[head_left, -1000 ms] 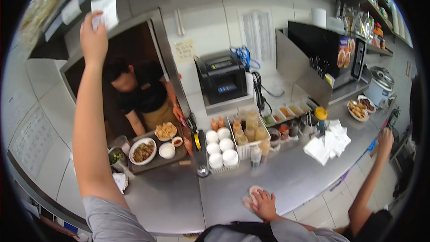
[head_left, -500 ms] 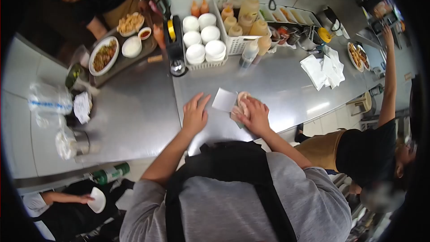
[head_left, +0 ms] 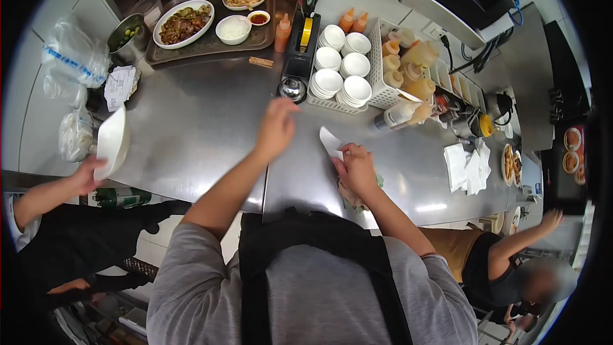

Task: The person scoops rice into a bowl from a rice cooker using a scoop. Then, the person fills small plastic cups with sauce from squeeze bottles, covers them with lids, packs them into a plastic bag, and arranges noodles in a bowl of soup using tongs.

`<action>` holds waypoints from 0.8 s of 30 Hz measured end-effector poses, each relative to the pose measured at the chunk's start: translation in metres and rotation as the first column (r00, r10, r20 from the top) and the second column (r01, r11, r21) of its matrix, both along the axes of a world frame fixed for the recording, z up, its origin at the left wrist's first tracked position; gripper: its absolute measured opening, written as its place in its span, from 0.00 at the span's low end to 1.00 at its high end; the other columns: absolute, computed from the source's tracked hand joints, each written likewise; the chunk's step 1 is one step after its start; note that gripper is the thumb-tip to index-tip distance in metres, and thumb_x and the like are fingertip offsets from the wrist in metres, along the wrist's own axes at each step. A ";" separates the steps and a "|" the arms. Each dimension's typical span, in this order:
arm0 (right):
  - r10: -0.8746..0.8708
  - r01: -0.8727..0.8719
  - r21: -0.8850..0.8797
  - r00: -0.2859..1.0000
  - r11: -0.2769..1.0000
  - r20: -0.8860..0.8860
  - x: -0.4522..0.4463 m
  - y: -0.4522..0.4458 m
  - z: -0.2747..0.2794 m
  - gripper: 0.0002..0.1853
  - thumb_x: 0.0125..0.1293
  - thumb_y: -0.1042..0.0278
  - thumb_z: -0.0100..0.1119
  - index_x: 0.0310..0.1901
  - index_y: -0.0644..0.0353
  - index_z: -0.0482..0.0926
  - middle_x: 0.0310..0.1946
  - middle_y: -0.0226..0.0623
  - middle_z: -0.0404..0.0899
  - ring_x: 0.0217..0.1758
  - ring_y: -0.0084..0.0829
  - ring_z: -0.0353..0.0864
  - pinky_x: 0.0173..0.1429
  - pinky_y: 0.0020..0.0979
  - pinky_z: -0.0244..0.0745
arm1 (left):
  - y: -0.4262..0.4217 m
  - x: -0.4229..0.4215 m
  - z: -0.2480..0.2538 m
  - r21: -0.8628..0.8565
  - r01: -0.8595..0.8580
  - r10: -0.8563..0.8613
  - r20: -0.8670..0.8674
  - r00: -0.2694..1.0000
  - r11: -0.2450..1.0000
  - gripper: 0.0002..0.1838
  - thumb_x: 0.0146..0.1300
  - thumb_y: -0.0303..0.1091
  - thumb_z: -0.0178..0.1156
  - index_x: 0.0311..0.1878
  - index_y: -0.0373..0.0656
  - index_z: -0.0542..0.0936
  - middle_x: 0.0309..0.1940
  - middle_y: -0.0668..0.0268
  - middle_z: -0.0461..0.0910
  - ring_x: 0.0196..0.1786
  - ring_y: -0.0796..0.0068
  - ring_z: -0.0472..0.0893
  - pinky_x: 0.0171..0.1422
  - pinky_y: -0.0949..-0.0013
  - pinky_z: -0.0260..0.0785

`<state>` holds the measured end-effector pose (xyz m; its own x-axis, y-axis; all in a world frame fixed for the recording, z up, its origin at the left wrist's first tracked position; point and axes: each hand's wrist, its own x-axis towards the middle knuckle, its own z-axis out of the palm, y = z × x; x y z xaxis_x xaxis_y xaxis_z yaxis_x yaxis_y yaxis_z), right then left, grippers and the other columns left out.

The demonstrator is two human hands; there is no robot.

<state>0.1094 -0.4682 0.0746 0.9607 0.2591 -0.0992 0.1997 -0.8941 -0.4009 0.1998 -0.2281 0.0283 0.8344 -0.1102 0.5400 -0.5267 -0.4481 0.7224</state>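
Note:
My left hand [head_left: 278, 126] is raised over the steel counter, just short of a chrome call bell [head_left: 294, 88]. Its fingers are slightly blurred and partly bent, with nothing visible in them. Between the thumb and fingers of my right hand [head_left: 357, 167] is a small white paper slip [head_left: 330, 142], tilted up from the counter. A crumpled cloth [head_left: 349, 196] lies below that hand, partly hidden by my wrist. The bell sits at the near end of a black tape dispenser [head_left: 301, 48].
White bowls [head_left: 328, 81] are stacked beside a basket of sauce bottles [head_left: 383, 89]. A tray [head_left: 191, 55] with food stands at the back left. At the left, another person's hand [head_left: 86, 176] holds a white dish [head_left: 113, 144]. Napkins [head_left: 468, 167] lie at the right.
My left hand has moved forward toward the bell. The right hand has taken hold of the paper slip, off the cloth. The person at the left has brought the white dish up to the counter.

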 end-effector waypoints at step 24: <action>-0.253 0.259 0.293 0.966 0.920 -0.058 -0.030 0.008 -0.030 0.22 0.66 0.70 0.56 0.62 0.63 0.74 0.37 0.54 0.80 0.37 0.52 0.81 0.44 0.44 0.76 | -0.038 -0.039 -0.002 0.012 0.085 -0.078 -0.292 0.953 0.996 0.21 0.61 0.27 0.64 0.59 0.46 0.77 0.59 0.56 0.73 0.52 0.59 0.80 0.53 0.62 0.75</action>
